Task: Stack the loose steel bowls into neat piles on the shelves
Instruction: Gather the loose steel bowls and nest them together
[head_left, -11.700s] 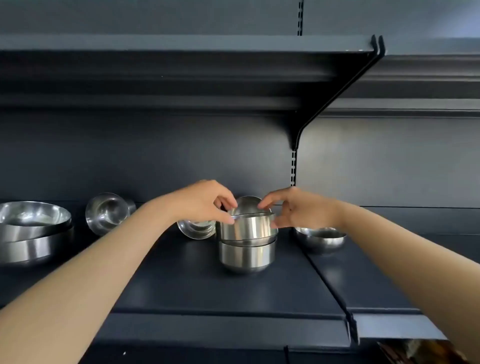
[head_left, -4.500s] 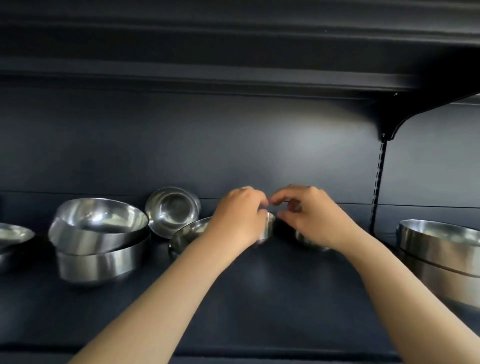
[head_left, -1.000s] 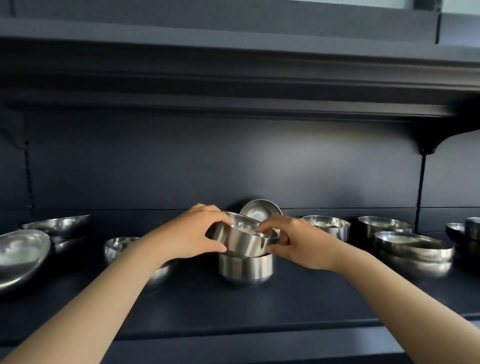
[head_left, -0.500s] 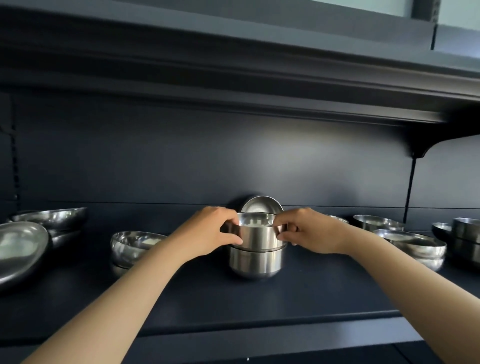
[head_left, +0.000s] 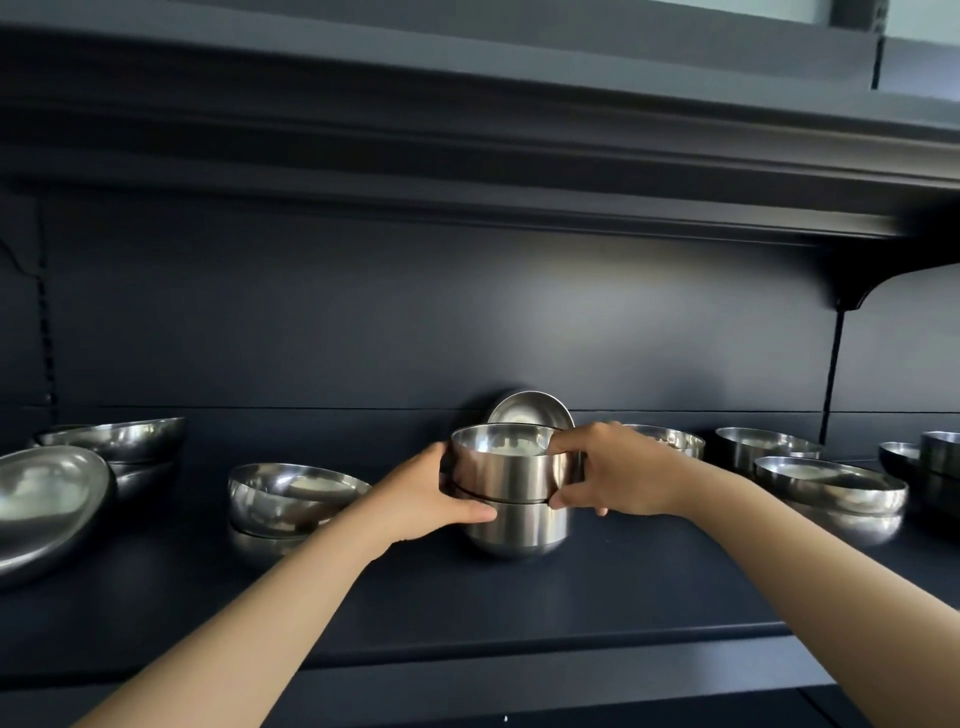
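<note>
A small pile of steel bowls stands in the middle of the dark shelf (head_left: 519, 608). Its top bowl (head_left: 511, 467) sits nested upright in the bottom bowl (head_left: 517, 530). My left hand (head_left: 426, 499) grips the pile from the left, thumb under the top bowl's rim line. My right hand (head_left: 618, 475) grips it from the right, with the index finger over the top rim and the thumb on the seam. Behind the pile a bowl (head_left: 530, 410) leans on its side against the back wall.
To the left lie a stacked pair of wide bowls (head_left: 291, 499), a large tilted bowl (head_left: 47, 504) and more bowls (head_left: 119, 441) at the back. On the right stand several bowls (head_left: 831, 488), partly stacked. An upper shelf (head_left: 467, 171) overhangs close above.
The top bowl, tilted a second ago, has settled level into the lower bowl. Both hands have slid down from its rim to hold the sides of the pile.
</note>
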